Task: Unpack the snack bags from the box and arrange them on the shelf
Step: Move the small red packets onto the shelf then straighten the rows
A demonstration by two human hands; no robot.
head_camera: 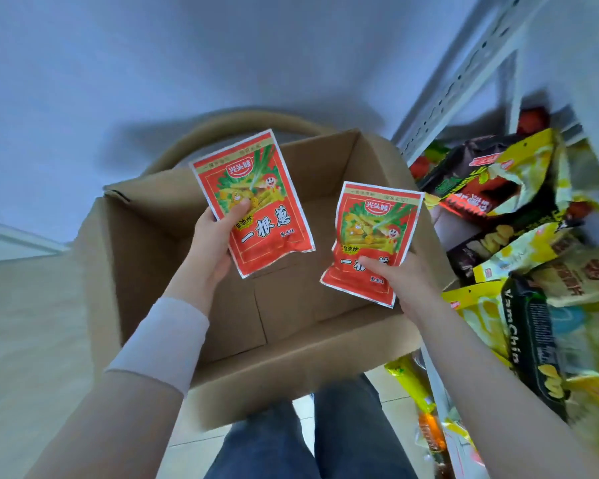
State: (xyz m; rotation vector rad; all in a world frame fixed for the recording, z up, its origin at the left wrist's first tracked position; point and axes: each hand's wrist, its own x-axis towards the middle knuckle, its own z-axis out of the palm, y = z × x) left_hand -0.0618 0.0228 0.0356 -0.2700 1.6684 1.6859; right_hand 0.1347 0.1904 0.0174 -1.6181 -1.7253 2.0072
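Note:
An open cardboard box [159,257] stands in front of me, and its visible floor is bare. Above it my left hand [211,243] grips a red snack bag [256,209] by its lower left edge, thumb on the front. My right hand [405,281] pinches a second, matching red snack bag [374,229] at its lower right corner, a little lower and to the right. Both bags face me with yellow and green print. The metal shelf [464,74] rises at the right.
The shelf holds several yellow, black and red snack bags [519,188], tilted and overlapping. More bags [412,378] lie low by the shelf's foot. A curved tan chair back [222,122] shows behind the box. My legs in jeans [325,437] are below the box.

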